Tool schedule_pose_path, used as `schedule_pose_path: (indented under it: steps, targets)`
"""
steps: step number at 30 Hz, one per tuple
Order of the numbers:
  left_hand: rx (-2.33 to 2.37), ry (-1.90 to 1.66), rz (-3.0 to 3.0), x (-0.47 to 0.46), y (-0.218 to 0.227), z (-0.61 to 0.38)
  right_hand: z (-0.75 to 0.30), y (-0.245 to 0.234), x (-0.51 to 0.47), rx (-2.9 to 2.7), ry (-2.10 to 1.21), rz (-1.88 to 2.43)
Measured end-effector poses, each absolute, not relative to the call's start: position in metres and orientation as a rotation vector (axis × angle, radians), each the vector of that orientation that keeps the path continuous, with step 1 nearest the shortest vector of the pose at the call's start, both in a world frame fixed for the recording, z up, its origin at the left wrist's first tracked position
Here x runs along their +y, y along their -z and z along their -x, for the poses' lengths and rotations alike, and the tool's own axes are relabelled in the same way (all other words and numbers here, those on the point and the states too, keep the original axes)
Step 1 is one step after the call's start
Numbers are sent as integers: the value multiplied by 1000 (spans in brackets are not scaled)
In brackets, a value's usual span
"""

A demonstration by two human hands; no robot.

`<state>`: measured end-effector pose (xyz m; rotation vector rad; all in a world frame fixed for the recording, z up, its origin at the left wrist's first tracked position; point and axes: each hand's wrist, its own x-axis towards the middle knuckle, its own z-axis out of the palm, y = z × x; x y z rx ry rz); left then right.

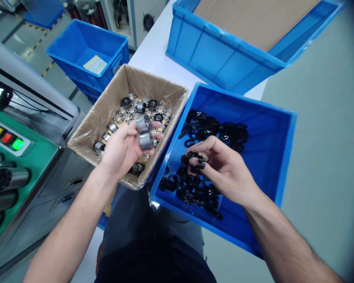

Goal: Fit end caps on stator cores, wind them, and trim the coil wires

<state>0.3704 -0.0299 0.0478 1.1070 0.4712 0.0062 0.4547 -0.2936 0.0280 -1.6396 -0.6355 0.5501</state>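
My left hand (122, 147) is held palm up over a plastic-lined cardboard box (91, 114), its fingers curled round two silvery metal cylinders (146, 140), which look like motor stator cores. Below it in the box lie several similar metal ring parts (131, 110), a few with black pieces on them. Over the blue bin (271, 157), my right hand (224, 169) pinches black plastic ring parts (194, 159) between thumb and fingers. How many it holds I cannot tell. Loose black ring parts (200, 192) are heaped on the bin's floor beneath.
A larger blue crate (218, 55) with cardboard in it stands on the white table (153, 35) behind. Another blue bin (85, 43) holding a paper sits at the back left. On the left is a green machine top (44, 149) with lit buttons and metal cylinders.
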Motion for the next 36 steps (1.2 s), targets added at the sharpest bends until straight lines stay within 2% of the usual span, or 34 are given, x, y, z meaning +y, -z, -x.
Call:
schedule_pose_path:
  steps: [6, 16, 28, 36]
  targets:
    - [340, -119, -1045, -72, -34, -363, -452, -62, -259, -570, -546, 1418]
    - [244, -18, -1107, -74, -15, -337, -445, -42, -237, -669, -257, 1579]
    - [199, 12, -1211, -72, -12, -334, -447, -48, -245, -624, -405, 1532]
    - [88, 49, -1222, -70, -15, -338, -439, -40, -242, -634, -307, 1518]
